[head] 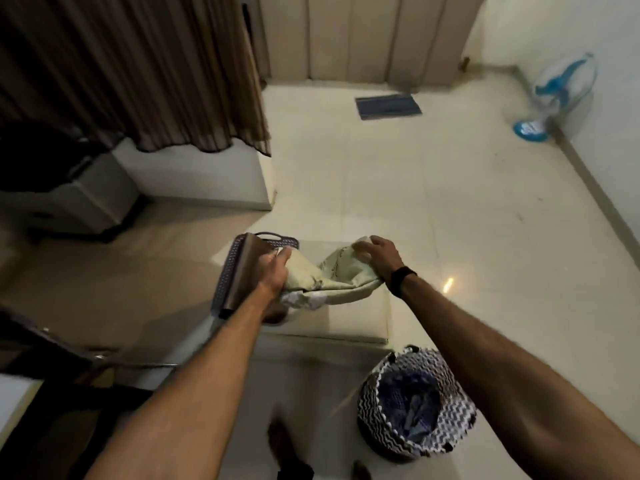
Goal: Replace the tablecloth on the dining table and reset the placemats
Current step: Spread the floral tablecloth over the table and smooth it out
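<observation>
One pale cloth (pixel 332 275) hangs bunched between both hands over the low cream block (pixel 349 317), at centre. The left hand (pixel 275 271) grips its nine o'clock end closed; the right hand (pixel 379 258) pinches the three o'clock end. One patterned basket (pixel 450 420) stands at five o'clock, open floor (pixel 433 202) toward twelve.

Both hands grip a bunched pale cloth (pixel 341 278) over a low ledge (pixel 346 320): left hand (pixel 273 271) beside a purple basket (pixel 235 268), right hand (pixel 377 258) clutching its far end
</observation>
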The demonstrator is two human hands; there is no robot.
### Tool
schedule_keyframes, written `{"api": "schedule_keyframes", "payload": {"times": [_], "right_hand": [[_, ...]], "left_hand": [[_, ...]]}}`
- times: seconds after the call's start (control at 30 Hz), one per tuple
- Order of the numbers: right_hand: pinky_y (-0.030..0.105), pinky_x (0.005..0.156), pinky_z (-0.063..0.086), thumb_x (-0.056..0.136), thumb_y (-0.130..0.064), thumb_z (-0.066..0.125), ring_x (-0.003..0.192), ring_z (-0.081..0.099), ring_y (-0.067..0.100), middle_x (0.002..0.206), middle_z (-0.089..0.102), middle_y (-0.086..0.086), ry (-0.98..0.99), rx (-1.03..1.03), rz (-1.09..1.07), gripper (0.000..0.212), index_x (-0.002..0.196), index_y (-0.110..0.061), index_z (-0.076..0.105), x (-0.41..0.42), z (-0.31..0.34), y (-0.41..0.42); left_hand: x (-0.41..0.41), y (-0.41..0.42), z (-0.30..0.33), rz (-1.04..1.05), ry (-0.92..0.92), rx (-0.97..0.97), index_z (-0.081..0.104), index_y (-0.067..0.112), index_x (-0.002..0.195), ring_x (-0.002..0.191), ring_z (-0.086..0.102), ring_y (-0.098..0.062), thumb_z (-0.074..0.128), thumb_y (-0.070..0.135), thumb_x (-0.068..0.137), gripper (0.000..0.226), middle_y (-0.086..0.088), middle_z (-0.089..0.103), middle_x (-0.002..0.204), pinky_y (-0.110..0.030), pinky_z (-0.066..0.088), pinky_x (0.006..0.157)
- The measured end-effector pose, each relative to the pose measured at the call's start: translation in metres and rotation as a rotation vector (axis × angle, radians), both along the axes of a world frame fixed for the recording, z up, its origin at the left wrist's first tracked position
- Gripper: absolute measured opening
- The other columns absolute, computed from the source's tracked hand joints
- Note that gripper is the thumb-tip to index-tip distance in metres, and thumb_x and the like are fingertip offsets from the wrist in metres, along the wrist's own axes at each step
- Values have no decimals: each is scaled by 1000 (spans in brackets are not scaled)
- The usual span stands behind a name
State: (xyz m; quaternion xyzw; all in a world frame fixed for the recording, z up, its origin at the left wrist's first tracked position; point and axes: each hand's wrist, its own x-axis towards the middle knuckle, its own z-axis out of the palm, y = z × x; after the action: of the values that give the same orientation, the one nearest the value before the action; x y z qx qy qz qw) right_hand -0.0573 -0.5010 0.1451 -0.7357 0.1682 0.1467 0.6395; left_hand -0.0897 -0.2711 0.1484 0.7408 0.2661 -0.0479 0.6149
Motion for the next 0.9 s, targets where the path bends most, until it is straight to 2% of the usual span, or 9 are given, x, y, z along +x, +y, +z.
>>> {"api": "schedule_keyframes", "payload": {"times": [0.07,0.1,0.2,0.27,0.33,0.43,0.6,0.77,0.9], "right_hand": [[31,70,53,76,-19,78,71,62,20,74,64,6,-75,49,109,16,77,-12,63,-2,40,30],[30,68,52,75,-20,78,70,61,19,74,63,6,-114,67,164,18,79,-12,62,-4,64,53],[27,63,51,76,-15,77,66,60,17,74,61,7,-194,159,253,20,85,-10,60,-8,107,112],[24,56,53,77,-9,76,61,64,14,68,67,2,-216,208,331,16,80,-11,60,-20,130,161],[29,63,56,78,-7,74,68,65,18,73,69,2,-259,209,407,14,79,-16,63,-29,147,213],[45,83,53,77,-7,75,86,62,27,93,66,15,-317,239,520,16,87,-15,64,-48,170,303],[52,83,53,75,-12,75,90,62,31,97,65,18,-291,284,709,24,96,-11,63,-109,202,470],[32,66,47,79,-10,73,75,55,20,77,58,6,-338,268,846,19,77,-16,56,-185,230,628],[28,61,46,78,-8,73,63,56,13,70,58,1,-292,402,936,21,76,-17,55,-231,242,738]], "left_hand": [[-21,32,38,44,-37,144,72,6,83,79,58,-20,57,34,94,33,-13,68,80,-25,44,62],[-36,56,58,70,-50,230,74,4,90,80,59,-21,55,37,95,39,-16,71,86,-25,40,61],[-74,113,95,94,-41,528,72,12,112,98,65,-29,44,43,99,44,-18,71,112,-32,47,76],[-105,154,114,177,-13,734,69,19,117,106,63,-36,36,45,101,45,-17,68,117,-37,48,84],[-134,195,130,300,-25,855,67,21,117,107,62,-38,34,44,101,43,-16,67,117,-39,47,84],[-183,268,152,447,-111,935,66,21,116,106,62,-38,33,40,102,41,-15,69,114,-41,49,85],[-276,407,183,708,-190,899,63,19,109,103,61,-39,33,42,102,39,-16,69,108,-43,49,81],[-371,530,232,858,-280,964,61,8,101,98,62,-40,36,34,103,36,-20,69,102,-44,48,76],[-432,604,265,1000,-347,1109,54,8,87,80,62,-40,35,37,103,38,-20,65,83,-36,38,62]]}}
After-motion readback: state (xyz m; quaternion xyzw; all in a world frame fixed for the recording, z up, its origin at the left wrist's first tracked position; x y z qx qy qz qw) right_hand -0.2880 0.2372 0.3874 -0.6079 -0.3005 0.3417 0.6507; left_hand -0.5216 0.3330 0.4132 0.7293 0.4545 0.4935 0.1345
